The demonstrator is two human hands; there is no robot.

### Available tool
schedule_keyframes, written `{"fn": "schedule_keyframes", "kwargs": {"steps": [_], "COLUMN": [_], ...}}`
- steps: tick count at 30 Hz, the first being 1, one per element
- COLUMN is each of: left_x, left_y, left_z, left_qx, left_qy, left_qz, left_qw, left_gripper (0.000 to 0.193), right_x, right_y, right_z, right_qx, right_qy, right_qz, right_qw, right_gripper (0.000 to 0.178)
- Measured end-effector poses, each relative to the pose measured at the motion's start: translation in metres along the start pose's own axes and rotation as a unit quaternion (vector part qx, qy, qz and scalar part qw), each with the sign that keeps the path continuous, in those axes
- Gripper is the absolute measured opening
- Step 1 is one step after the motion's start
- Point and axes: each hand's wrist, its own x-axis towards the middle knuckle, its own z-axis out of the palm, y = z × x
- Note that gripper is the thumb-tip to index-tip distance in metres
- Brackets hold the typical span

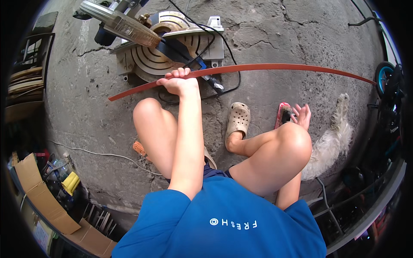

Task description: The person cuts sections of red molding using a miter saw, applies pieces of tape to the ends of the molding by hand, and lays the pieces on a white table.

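My left hand (178, 81) is closed around a long, thin reddish-brown strip (258, 67), gripping it left of its middle. The strip runs across the view from near the saw's base to the far right. Just beyond my hand, a miter saw (142, 30) stands on the concrete, its round slotted table partly under the saw arm. My right hand (302, 115) is beyond my right knee with its fingers apart, and nothing shows in it. Close to its left lies a red and black tool (282, 114), partly hidden by my knee; its kind is unclear.
A white furry animal (329, 148) lies to my right. Black cord (235, 64) loops beside the saw, and a pale cable (107, 154) crosses the floor at left. Cardboard (43, 193) stands at lower left. An orange object (139, 148) sits by my left leg; a wheel (384, 77) is at right.
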Motion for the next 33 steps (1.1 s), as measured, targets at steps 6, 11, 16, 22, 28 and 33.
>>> {"fn": "schedule_keyframes", "kwargs": {"steps": [6,11,16,22,28,33], "left_x": [-0.012,-0.009,-0.03,-0.033,-0.019,0.007], "left_y": [-0.051,-0.071,-0.086,-0.08,-0.069,-0.102], "left_z": [0.003,-0.007,-0.005,-0.002,-0.004,-0.023], "left_qx": [0.043,0.051,0.132,0.28,0.718,0.755], "left_qy": [-0.057,-0.192,-0.251,-0.292,-0.357,-0.384], "left_qz": [-0.028,-0.06,-0.123,-0.199,-0.094,0.085], "left_qw": [0.997,0.978,0.951,0.893,0.59,0.524], "left_gripper": [0.064,0.072,0.071,0.073,0.054,0.054], "right_x": [0.08,0.153,0.204,0.244,0.303,0.337], "right_y": [-0.017,0.006,-0.002,-0.015,-0.049,-0.076], "right_z": [0.064,0.051,0.048,0.05,-0.011,-0.07], "right_qx": [0.037,0.099,0.121,0.098,0.03,0.082], "right_qy": [-0.035,-0.067,-0.06,-0.032,0.083,0.067], "right_qz": [-0.039,0.024,0.077,-0.034,-0.016,0.001], "right_qw": [0.998,0.993,0.988,0.994,0.996,0.994], "right_gripper": [0.089,0.058,0.026,0.029,0.03,0.031]}}
